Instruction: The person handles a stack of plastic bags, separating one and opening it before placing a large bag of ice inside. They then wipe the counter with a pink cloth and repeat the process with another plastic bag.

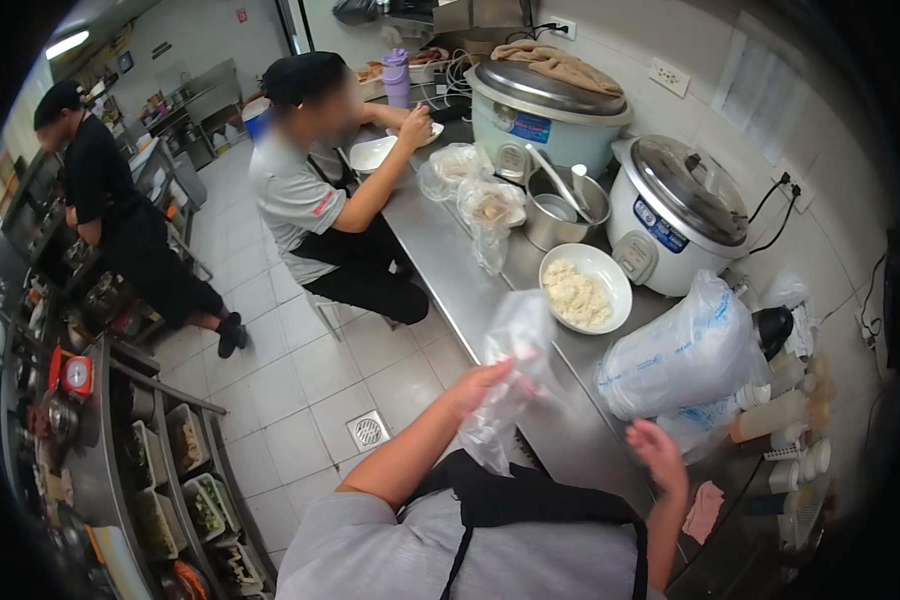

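Note:
My left hand is closed on a clear plastic bag, which hangs in front of my apron at the counter's edge. My right hand is raised over the counter with nothing in it, fingers apart and slightly blurred. Just beyond it lies a large plastic-wrapped bundle with blue print. A white bowl of rice stands on the steel counter, past the bag. Behind the bowl is a metal pot with white-handled utensils in it.
Two large rice cookers stand along the wall. Filled plastic bags lie on the counter. A seated co-worker eats at its far end; another person stands left. Bottles and containers line the right side.

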`<action>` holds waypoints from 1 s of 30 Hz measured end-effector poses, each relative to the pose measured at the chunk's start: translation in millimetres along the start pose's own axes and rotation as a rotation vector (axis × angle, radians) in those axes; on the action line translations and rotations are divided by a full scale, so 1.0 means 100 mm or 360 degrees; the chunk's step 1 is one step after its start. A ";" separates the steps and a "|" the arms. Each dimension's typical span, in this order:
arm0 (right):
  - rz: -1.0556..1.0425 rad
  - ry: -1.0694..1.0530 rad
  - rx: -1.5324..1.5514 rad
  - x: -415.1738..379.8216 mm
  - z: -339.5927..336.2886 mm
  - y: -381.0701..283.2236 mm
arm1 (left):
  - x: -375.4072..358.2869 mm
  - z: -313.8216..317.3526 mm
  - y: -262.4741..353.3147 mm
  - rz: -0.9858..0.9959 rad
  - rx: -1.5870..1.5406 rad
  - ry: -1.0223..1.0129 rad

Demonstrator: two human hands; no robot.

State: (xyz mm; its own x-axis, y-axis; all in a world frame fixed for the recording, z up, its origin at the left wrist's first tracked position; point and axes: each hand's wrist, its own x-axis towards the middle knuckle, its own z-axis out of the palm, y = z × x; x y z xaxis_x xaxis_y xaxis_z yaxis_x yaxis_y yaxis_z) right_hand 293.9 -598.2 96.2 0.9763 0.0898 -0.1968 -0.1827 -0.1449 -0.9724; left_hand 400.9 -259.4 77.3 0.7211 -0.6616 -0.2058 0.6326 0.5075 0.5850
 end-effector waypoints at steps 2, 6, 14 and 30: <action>-0.0279 -0.0112 -0.0262 0.33 0.42 -0.10 | 0.11 0.02 -0.13 0.0014 0.0671 -0.0285; -0.0869 -0.0046 -0.0363 0.66 0.83 -0.43 | 0.03 0.28 -0.25 0.0037 0.1420 -0.0326; 0.0169 -0.0589 0.0374 0.87 0.90 0.00 | -0.19 0.22 0.14 -0.0207 0.2033 -0.0030; -0.0356 0.0026 0.0122 1.09 1.32 -0.14 | -0.18 0.50 0.64 0.0949 0.2812 0.0758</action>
State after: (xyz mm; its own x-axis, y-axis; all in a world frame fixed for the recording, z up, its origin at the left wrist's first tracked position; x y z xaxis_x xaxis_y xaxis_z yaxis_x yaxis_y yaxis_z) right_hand 387.6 -456.7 72.1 0.9951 0.0951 0.0262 0.0309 -0.0477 -0.9984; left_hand 414.3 -243.1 157.8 0.9031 -0.3022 0.3052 -0.4287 -0.6763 0.5990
